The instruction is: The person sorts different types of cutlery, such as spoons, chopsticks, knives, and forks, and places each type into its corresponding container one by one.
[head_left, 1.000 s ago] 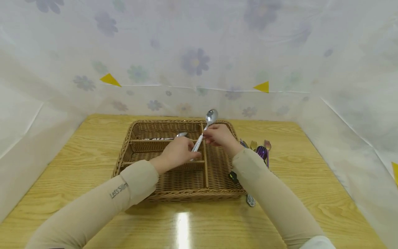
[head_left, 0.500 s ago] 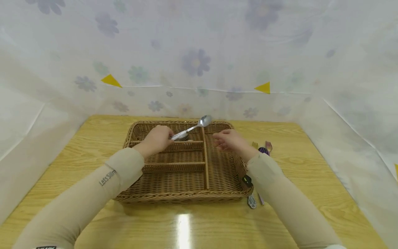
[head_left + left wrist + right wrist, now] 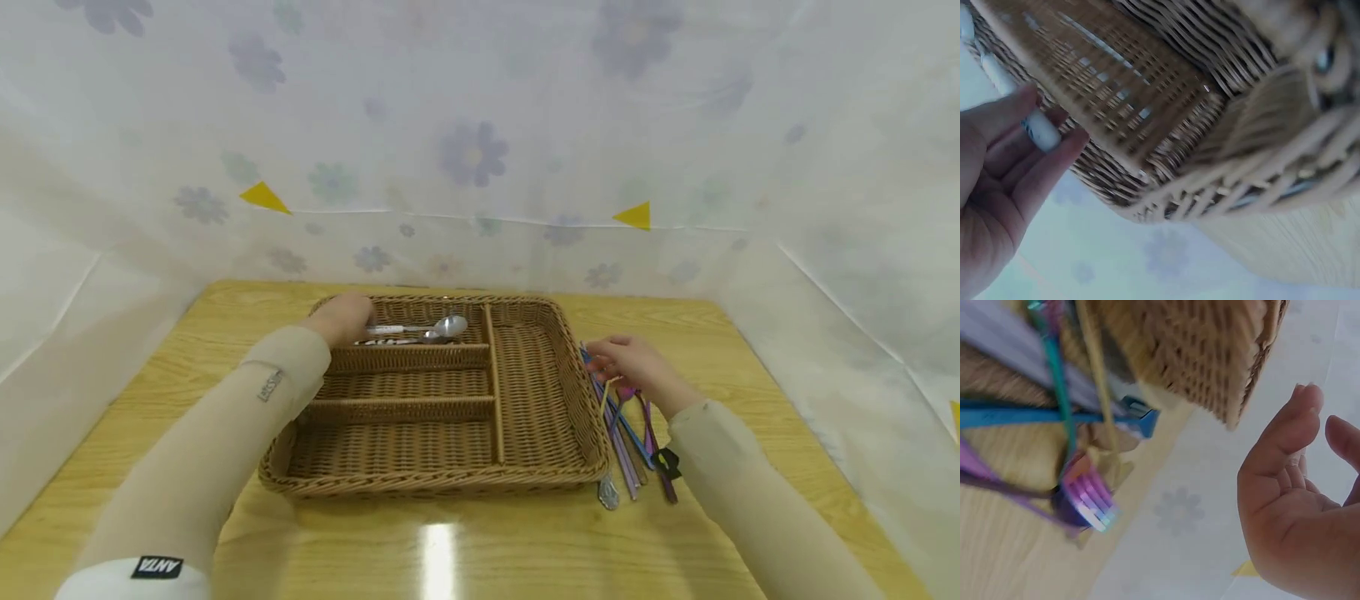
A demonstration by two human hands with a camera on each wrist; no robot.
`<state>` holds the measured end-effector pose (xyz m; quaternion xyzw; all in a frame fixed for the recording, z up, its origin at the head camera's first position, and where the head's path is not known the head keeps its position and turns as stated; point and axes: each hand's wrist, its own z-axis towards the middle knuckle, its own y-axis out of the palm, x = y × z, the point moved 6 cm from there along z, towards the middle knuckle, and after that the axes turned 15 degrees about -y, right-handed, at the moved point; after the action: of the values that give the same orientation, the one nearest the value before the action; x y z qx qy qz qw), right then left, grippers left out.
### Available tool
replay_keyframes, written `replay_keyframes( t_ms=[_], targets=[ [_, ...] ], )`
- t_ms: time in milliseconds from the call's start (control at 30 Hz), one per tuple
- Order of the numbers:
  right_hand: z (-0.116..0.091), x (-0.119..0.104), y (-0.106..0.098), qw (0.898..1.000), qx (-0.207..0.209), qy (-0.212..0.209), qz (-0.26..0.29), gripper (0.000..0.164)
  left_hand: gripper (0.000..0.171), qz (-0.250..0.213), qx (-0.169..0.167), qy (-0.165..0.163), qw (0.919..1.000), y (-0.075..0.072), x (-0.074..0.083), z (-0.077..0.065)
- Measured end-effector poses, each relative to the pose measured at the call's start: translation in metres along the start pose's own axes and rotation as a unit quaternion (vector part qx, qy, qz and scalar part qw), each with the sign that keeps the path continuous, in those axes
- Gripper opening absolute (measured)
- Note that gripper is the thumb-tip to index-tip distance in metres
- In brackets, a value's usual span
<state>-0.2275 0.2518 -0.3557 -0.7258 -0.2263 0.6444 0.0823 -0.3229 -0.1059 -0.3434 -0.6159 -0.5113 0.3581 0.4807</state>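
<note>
My left hand (image 3: pixel 343 318) pinches the end of a spoon's white patterned handle (image 3: pixel 1040 130) in the left wrist view. That spoon (image 3: pixel 452 326) lies low along the back left compartment of a wicker basket (image 3: pixel 435 482). Beside it in the same compartment is another spoon with a black-and-white handle (image 3: pixel 388 342). My right hand (image 3: pixel 630 367) is over the cutlery right of the basket, fingers loosely bent and thumb apart, nothing between them in the right wrist view. Closest below it are a rainbow-tinted fork (image 3: pixel 1088 494) and a blue utensil (image 3: pixel 1022 417).
Wicker dividers (image 3: pixel 497 408) split the basket into three left compartments and a long right one. Purple sticks (image 3: pixel 624 458) and a silver ornate handle (image 3: pixel 608 493) lie along its right side on the wooden table (image 3: pixel 757 417). A flowered cloth (image 3: pixel 480 108) surrounds the table.
Both hands held the spoon at first; the right hand let go and moved right to the cutlery. The left hand carried the spoon left and lowered it into the back compartment.
</note>
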Motion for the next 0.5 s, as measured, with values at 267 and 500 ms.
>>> replay_keyframes(
  t_ms=[267,500],
  targets=[
    [-0.019,0.023,-0.02,0.999,0.026,0.014,-0.015,0.042,0.01,0.046,-0.041,0.007,0.9981,0.015,-0.001,0.013],
    [-0.035,0.034,-0.033,0.999,0.038,0.021,-0.016,0.035,0.026,0.067,-0.043,-0.003,0.9968,0.02,0.004,0.019]
  ],
)
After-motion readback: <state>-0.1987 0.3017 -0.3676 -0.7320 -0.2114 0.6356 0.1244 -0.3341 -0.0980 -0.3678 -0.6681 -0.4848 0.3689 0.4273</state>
